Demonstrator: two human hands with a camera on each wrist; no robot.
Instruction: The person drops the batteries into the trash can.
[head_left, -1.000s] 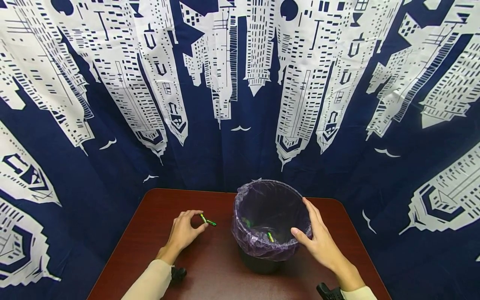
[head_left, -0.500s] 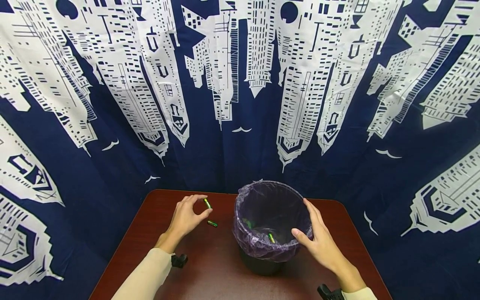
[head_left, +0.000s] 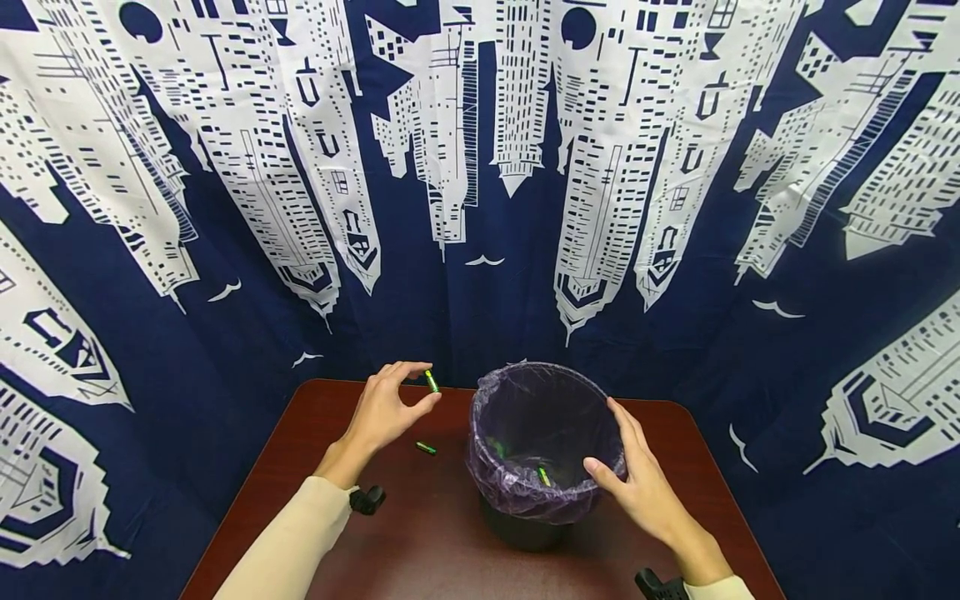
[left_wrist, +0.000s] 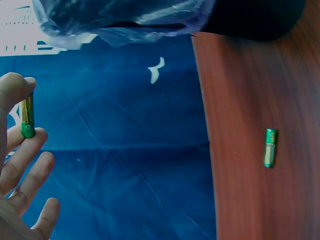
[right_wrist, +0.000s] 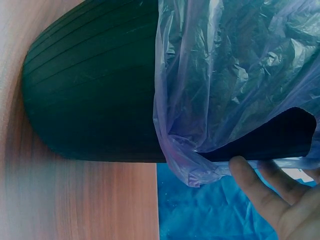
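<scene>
In the head view my left hand (head_left: 386,408) pinches a small green-and-gold battery (head_left: 431,381) between thumb and fingertips, raised above the table, left of the trash can. Its remaining fingers are spread in the left wrist view. A second green battery (left_wrist: 270,148) lies on the table below that hand. My right hand (head_left: 637,479) holds the right rim of the dark trash can (right_wrist: 90,90), thumb over the rim and fingers along the outside. A translucent purple bag (head_left: 517,492) lines the can and folds over its rim. Inside lies another battery (head_left: 543,476); a greenish shape shows dimly through the bag.
The reddish-brown table (head_left: 360,558) carries the trash can right of its middle. A dark blue curtain (head_left: 450,308) with white skyline prints hangs just behind the table's far edge. Each wrist wears a small black camera (head_left: 367,500).
My left hand has lifted one battery off the table, up and to the right towards the trash can. The other battery stays on the table. My right hand stays at the rim.
</scene>
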